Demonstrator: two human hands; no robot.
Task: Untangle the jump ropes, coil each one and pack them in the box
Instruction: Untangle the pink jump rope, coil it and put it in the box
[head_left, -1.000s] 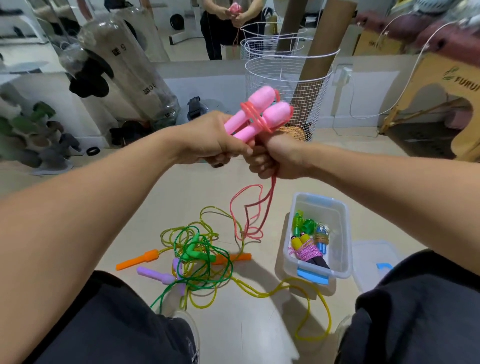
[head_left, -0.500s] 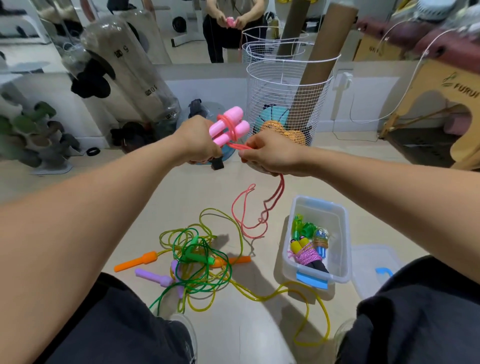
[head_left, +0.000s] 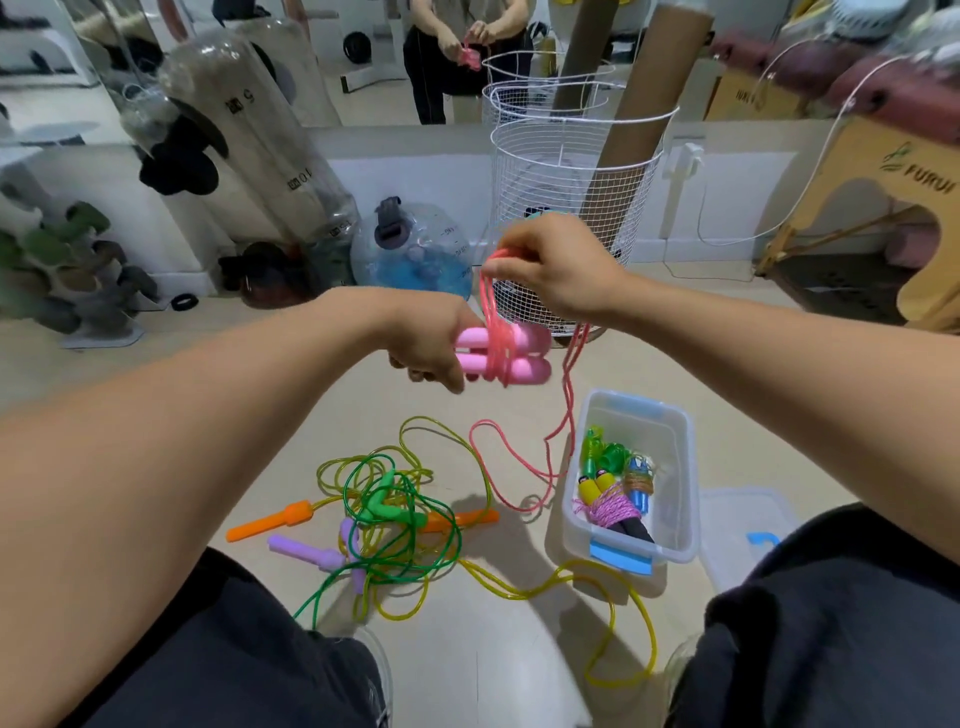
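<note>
My left hand (head_left: 431, 343) grips the two pink handles (head_left: 524, 356) side by side, pointing right. Pink cord (head_left: 496, 322) is wound around them. My right hand (head_left: 556, 265) pinches that cord above the handles; its loose end (head_left: 563, 415) hangs to the floor. A tangle of yellow and green rope (head_left: 395, 514) with orange (head_left: 280, 517), purple (head_left: 306, 551) and green handles lies on the floor between my knees. The clear box (head_left: 675, 441) to the right holds several coiled ropes.
The box lid (head_left: 737, 530) lies right of the box. A white wire basket (head_left: 566, 171) with cardboard tubes stands behind my hands, a blue water jug (head_left: 415, 254) to its left. A mirror runs along the back wall. My knees frame the floor.
My left hand has lowered and turned the pink handles from pointing up-right to level. My right hand rose above them with the cord, and more turns sit on the handles.
</note>
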